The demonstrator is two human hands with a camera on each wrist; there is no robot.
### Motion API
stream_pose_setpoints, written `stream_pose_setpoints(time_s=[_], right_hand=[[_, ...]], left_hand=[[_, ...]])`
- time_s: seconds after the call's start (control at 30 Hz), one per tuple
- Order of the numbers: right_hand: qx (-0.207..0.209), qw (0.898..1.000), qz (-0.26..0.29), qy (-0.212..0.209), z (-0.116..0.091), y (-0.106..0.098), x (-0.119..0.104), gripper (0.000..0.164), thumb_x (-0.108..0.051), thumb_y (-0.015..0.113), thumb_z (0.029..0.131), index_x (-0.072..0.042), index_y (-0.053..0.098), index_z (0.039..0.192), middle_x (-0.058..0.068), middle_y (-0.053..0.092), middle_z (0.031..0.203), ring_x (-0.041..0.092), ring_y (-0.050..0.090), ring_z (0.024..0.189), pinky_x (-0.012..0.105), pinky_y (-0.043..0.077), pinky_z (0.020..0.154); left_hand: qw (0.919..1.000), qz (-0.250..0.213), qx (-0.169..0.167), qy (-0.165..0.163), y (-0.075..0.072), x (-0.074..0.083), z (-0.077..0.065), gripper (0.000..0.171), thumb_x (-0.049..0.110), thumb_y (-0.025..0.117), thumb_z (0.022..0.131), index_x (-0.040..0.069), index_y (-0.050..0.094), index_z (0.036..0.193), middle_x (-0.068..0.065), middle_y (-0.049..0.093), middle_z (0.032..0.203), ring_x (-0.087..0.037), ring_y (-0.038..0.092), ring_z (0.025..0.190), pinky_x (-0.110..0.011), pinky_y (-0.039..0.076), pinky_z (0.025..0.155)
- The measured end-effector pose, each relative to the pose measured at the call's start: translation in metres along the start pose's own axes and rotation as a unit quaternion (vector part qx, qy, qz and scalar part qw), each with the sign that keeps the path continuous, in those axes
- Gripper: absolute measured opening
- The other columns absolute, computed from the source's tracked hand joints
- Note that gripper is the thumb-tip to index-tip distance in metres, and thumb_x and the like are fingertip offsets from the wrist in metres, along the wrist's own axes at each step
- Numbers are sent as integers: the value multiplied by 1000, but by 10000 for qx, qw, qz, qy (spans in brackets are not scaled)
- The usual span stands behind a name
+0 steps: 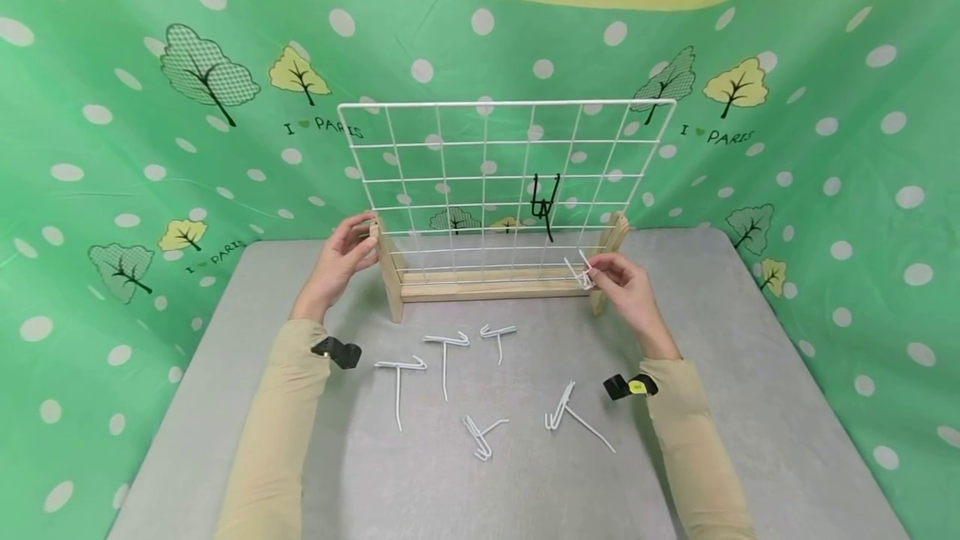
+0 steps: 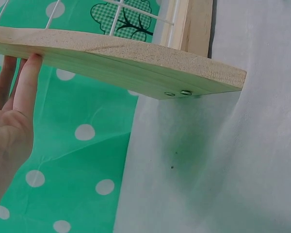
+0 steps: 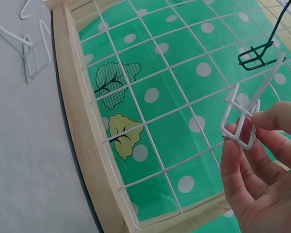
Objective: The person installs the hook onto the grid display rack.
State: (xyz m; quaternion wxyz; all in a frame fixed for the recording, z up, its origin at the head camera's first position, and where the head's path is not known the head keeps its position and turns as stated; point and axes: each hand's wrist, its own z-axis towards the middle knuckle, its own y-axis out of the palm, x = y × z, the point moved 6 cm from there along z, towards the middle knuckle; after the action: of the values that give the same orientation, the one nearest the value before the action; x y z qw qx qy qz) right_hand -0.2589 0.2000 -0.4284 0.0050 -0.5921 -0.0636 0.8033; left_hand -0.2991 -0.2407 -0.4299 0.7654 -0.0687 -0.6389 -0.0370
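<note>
Before the grid (image 1: 484, 177), right fingers (image 3: 231, 170) pinch a hook (image 3: 246, 112).

Before the curtain (image 1: 420, 32), a wire grid (image 1: 484, 177) rises from a wooden stand (image 1: 495, 293) on the surface (image 1: 420, 511), a hanging hook (image 1: 543, 208) right of its centre. Five loose hooks (image 1: 446, 342) lie in front; right fingers (image 3: 235, 179) hold another hook (image 1: 583, 277) near its right upright.

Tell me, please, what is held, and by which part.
The right grip pinches a white wire hook by its rectangular frame; the left grip touches the wooden side panel.
</note>
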Motion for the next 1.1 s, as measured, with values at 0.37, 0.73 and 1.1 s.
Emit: stream_pose_setpoints(time_s=[0.37, 0.73, 1.1], right_hand=[[242, 9995, 190, 29, 0, -2, -1, 17, 11, 53, 92, 21, 55, 106, -1, 64, 86, 7, 62, 76, 19, 55, 68], [495, 9978, 444, 88, 2, -3, -5, 18, 11, 54, 92, 22, 54, 106, 3, 64, 85, 13, 63, 76, 20, 55, 68], [990, 9929, 604, 245, 3, 4, 4, 19, 13, 54, 91, 22, 53, 107, -1, 63, 84, 8, 63, 75, 18, 54, 66]], left_hand=[[9999, -63, 75, -26, -1, -3, -1, 44, 18, 58, 99, 17, 46, 141, -12, 46, 132, -22, 49, 118, -29, 53, 88], [9999, -84, 36, 71, -1, -2, -1, 45, 17, 57, 99, 15, 44, 142, -12, 46, 132, -20, 48, 118, -28, 53, 88], [9999, -109, 42, 35, 0, -1, -1, 49, 16, 57, 99, 8, 39, 144, -9, 46, 130, -20, 49, 117, -28, 53, 87]])
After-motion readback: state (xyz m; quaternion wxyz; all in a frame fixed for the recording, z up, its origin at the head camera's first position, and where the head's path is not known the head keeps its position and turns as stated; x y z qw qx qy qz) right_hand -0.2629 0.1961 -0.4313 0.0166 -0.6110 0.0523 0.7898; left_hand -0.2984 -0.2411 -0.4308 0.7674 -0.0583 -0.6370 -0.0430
